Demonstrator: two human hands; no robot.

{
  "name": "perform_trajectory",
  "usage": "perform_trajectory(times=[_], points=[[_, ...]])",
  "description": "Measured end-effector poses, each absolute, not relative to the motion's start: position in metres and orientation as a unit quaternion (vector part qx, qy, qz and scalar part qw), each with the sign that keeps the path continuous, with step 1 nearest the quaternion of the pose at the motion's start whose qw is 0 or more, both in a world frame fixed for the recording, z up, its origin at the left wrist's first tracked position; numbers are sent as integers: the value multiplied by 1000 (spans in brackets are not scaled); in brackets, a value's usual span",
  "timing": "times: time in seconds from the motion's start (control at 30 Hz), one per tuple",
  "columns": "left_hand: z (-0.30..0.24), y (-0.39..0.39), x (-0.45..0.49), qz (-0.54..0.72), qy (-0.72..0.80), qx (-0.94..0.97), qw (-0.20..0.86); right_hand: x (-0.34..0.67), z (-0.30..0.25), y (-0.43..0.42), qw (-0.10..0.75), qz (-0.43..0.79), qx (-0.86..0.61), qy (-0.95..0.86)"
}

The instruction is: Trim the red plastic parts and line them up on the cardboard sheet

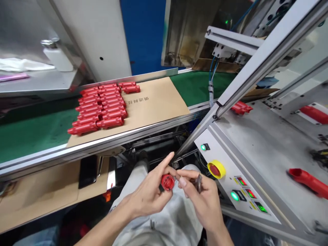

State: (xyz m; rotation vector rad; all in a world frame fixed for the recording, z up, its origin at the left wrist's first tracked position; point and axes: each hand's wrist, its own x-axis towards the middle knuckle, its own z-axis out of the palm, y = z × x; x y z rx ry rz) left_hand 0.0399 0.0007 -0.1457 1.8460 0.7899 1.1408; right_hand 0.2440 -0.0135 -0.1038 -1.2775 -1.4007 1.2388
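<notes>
The left hand (146,193) and right hand (202,200) are held close together above the person's lap (164,222), which is covered by pale grey trousers. The left thumb and fingers pinch a round red plastic part (167,182), with the index finger pointing up past it. Its end face shows a ring and small holes, but the fingers hide much of its body, so its full shape is hard to make out.

The right thumb and forefinger pinch a small dark metal piece (198,182), which is partly hidden by the fingers and too blurred to identify. The right fingertips (182,182) are just beside the red part, and it is hard to tell whether they touch it.

Ahead of the hands, a cardboard sheet (153,95) on a green conveyor belt (197,85) carries tightly packed rows of red plastic tubes (99,106). To the right of the hands is a control panel (238,184) with a red emergency stop button (216,169) in a yellow collar. Farther right, a red plastic handle (309,182) lies on the steel tabletop (258,147), its end cut off by the frame edge.
</notes>
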Motion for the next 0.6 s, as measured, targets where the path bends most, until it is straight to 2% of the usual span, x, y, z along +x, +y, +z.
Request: perform_trajectory(times=[0.27,0.6], points=[[-143,-7,23,366,366,785,341,223,-98,-4,390,473,-467,-637],[-134,-7,25,333,372,822,274,217,-107,-4,431,436,-473,-633]])
